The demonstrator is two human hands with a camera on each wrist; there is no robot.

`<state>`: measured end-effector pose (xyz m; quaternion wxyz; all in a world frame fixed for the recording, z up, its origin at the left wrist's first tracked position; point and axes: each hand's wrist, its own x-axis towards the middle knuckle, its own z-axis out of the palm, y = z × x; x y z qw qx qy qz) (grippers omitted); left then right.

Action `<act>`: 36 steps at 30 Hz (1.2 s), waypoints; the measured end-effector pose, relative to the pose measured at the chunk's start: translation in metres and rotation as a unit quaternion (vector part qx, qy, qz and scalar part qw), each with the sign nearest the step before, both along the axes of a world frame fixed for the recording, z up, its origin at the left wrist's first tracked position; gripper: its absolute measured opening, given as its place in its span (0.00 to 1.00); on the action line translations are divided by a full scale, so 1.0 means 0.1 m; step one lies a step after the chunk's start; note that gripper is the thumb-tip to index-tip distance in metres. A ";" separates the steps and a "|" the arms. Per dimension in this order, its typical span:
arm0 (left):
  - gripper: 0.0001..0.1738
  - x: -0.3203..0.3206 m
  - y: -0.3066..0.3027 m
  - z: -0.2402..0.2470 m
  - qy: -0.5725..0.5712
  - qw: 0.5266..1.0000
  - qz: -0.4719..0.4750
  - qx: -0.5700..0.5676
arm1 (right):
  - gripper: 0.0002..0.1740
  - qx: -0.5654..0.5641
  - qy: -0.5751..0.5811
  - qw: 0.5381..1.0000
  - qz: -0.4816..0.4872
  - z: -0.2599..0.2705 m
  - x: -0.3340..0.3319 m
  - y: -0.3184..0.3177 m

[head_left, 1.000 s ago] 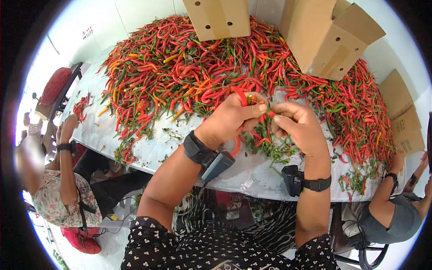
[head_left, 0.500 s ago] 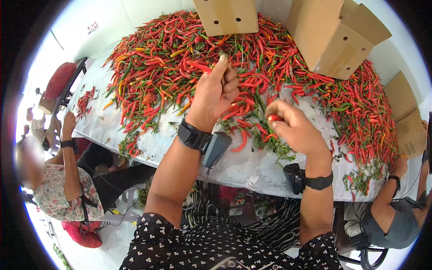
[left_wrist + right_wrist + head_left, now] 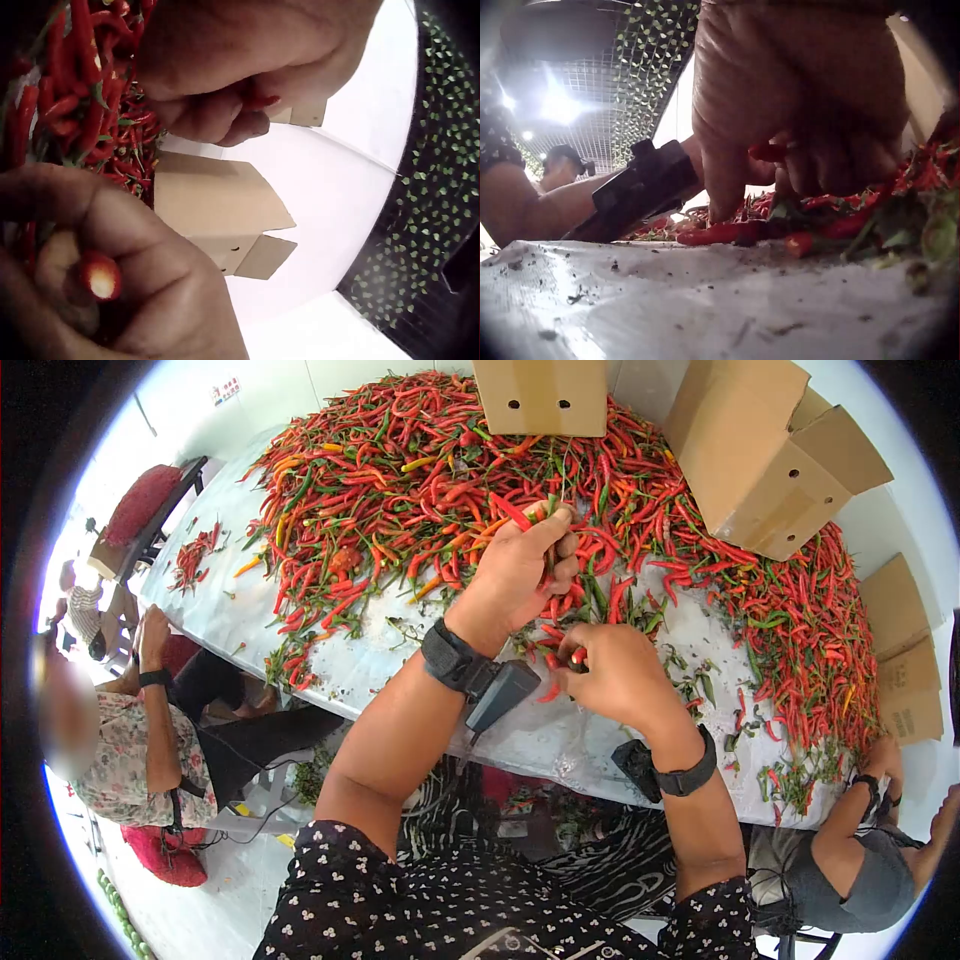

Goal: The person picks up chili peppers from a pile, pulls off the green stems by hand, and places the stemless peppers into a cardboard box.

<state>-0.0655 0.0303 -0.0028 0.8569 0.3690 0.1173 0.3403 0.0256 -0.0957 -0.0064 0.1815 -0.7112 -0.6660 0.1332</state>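
Observation:
Over the pile's near edge, my left hand grips red chili peppers, one jutting past the thumb. At the top of the left wrist view, a red tip pokes out among its curled fingers. Lower and to the right, my right hand is down at the tabletop with a short red chili held in its curled fingers. That chili's pale round end faces the left wrist camera. The right fingertips come down right at another red chili lying on the table.
A large heap of red chilies with green stems covers the table's back and right. Cardboard boxes stand on it. Green scraps lie on the pale tabletop. Other people sit at left and right.
The hands were together at first, then parted, the left rising toward the heap. Now the left hand is slightly lower and right, and the right hand has dropped to the chilies on the table.

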 end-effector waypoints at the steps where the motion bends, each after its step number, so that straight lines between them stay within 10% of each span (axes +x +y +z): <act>1: 0.06 0.01 0.00 0.00 0.002 1.000 -0.001 0.001 | 0.17 -0.010 -0.003 1.000 -0.003 0.03 0.00 -0.01; 12: 0.11 0.01 0.03 0.01 -0.002 0.999 -0.013 -0.047 | 0.14 0.014 -0.026 0.999 0.030 0.00 0.07 -0.02; 21: 0.13 -0.04 0.10 -0.03 -0.074 0.991 -0.045 -0.098 | 0.12 0.099 0.338 0.926 -0.137 0.25 0.36 -0.10; 25: 0.06 -0.02 -0.01 0.00 -0.050 0.994 -0.092 -0.040 | 0.09 0.095 0.530 0.836 -0.111 0.23 0.42 -0.14; 36: 0.06 0.05 -0.17 -0.07 0.060 0.976 -0.074 0.196 | 0.07 0.175 0.470 0.849 -0.166 0.19 0.35 -0.06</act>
